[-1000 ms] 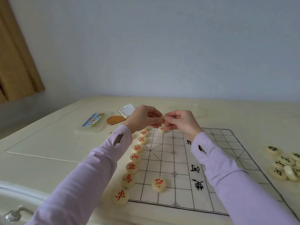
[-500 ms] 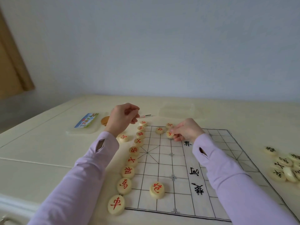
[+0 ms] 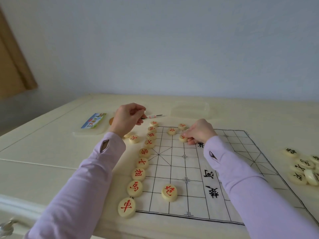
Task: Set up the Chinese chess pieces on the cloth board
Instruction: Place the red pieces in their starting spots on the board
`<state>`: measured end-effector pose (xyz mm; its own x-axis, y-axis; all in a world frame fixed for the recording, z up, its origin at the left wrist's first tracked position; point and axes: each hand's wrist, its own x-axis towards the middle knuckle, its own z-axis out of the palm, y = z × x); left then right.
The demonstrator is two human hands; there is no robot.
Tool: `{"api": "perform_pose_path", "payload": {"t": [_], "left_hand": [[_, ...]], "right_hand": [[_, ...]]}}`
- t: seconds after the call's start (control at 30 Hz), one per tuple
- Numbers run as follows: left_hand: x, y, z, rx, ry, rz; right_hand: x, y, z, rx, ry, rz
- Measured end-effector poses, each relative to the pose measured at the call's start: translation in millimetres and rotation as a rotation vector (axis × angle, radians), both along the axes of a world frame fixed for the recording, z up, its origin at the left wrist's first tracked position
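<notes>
On the board's [image 3: 177,167] far side, right hand [image 3: 198,131] pinches a red piece [image 3: 183,138] on a crossing; left hand [image 3: 128,118] curled off its far-left corner, grip unclear. Along its left edge runs the red row [image 3: 138,174], middle squares open.

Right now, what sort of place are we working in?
Probably a room in a home, not a workshop: a cream table with a metal drawer knob, a tan curtain at the left, a plain pale wall, and a cloth board laid out for Chinese chess.
</notes>
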<state>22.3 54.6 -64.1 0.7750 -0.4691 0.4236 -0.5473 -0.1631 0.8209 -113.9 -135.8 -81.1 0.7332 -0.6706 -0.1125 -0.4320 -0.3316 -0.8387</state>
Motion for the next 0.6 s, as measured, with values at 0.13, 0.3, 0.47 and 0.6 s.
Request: {"api": "perform_pose_path", "payload": {"t": [0.13,0.3,0.47,0.6], "left_hand": [[3,6,2,0.021,-0.011,0.04],[11,23,5,0.111,-0.074,0.154],[25,45,-1,0.312,-0.178,0.305],[26,52,-4,0.468,-0.206,0.376]], "right_hand": [[-6,8,3,-0.069,-0.043,-0.014],[-10,22,7,-0.219,-0.278,-0.013],[-3,37,7,-0.3,-0.368,0.063],[3,47,7,-0.465,-0.359,0.181]]}}
